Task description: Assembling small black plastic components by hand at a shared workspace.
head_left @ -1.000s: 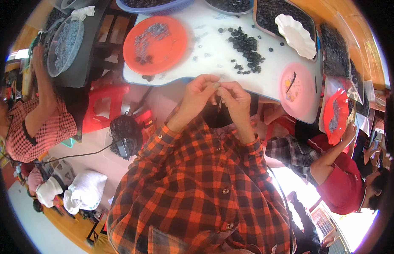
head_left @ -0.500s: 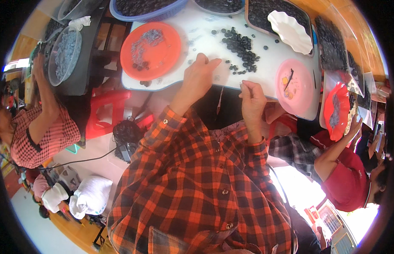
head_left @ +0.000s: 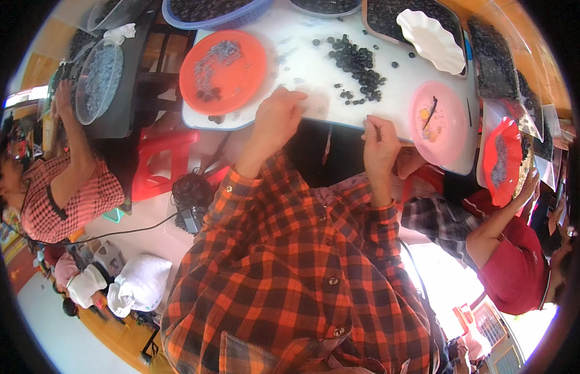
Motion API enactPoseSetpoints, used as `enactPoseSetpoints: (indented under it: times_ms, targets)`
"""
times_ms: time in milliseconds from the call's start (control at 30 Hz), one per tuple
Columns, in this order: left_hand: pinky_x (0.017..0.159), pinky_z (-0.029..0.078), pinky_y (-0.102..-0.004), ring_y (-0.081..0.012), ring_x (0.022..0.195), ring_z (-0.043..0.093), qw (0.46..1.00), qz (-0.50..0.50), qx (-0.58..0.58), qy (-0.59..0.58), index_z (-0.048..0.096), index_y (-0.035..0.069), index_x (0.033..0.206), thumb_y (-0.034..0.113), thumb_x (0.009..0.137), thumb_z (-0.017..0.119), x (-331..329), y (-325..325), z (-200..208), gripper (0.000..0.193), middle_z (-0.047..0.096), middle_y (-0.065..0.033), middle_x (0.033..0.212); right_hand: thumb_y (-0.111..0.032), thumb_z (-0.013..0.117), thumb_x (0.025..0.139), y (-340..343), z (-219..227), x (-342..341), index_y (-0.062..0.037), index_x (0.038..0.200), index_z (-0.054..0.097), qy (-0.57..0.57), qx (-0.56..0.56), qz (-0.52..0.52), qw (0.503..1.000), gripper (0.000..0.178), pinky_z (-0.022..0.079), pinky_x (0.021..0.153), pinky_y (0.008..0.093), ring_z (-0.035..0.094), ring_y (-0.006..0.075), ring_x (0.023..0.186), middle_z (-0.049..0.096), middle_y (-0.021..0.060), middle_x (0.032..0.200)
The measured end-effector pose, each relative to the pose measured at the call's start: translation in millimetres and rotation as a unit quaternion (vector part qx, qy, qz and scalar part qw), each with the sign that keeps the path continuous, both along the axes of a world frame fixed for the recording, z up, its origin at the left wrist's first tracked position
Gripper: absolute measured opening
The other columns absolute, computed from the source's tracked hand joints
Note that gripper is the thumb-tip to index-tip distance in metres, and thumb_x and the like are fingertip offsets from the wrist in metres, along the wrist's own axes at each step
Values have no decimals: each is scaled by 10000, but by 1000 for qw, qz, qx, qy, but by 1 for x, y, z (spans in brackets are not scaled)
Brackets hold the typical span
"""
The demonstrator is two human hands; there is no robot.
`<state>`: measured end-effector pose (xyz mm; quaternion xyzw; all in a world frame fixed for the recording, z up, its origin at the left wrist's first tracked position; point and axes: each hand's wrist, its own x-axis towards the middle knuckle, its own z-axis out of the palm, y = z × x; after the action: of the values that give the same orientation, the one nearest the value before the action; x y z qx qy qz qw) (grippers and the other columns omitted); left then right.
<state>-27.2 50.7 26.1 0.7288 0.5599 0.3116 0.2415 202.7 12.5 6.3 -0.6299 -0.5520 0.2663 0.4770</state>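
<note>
My left hand [head_left: 277,117] is over the near edge of the white table [head_left: 290,68], right of an orange-red plate [head_left: 246,78] holding small greyish pieces and a few dark ones. Its fingers are curled together; whatever they hold, if anything, is hidden. My right hand [head_left: 381,144] is at the table edge, thumb and fingertips pinched together; what is between them is too small to make out. Beyond it lies a loose pile of small round black pieces [head_left: 358,65]. To its right a pink plate [head_left: 449,103] carries a dark stick-like tool and yellowish bits.
A blue basket [head_left: 240,22] of black pieces stands at the back left. A white scalloped dish [head_left: 430,40] rests on a tray of black pieces at the back right. Co-workers sit on both sides, one near a clear tub [head_left: 84,115], another near a red scalloped dish [head_left: 513,134].
My left hand has drawn back leftward from the black pile, its fingers more curled. My right hand has shifted slightly right and stays pinched. The whole view has moved a little.
</note>
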Motion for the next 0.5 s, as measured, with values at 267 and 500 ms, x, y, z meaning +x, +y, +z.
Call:
enactPoseSetpoints:
  times_ms: [267,500]
  targets:
    - [648,487,-369,-294,725,614,999,2,21,32,695,21,980,43,823,656,6,-8,-1,163,595,-122,839,-15,628,895,0,3,1,16,979,647,14,-10,3,1000,92,512,574,248,614,123,629,636,100,879]
    - [641,485,-373,-296,732,613,995,10,36,91,695,19,956,40,827,652,15,-6,6,138,592,-118,834,-16,630,895,0,4,3,15,991,648,42,-31,5,999,102,501,579,245,618,123,630,643,100,887]
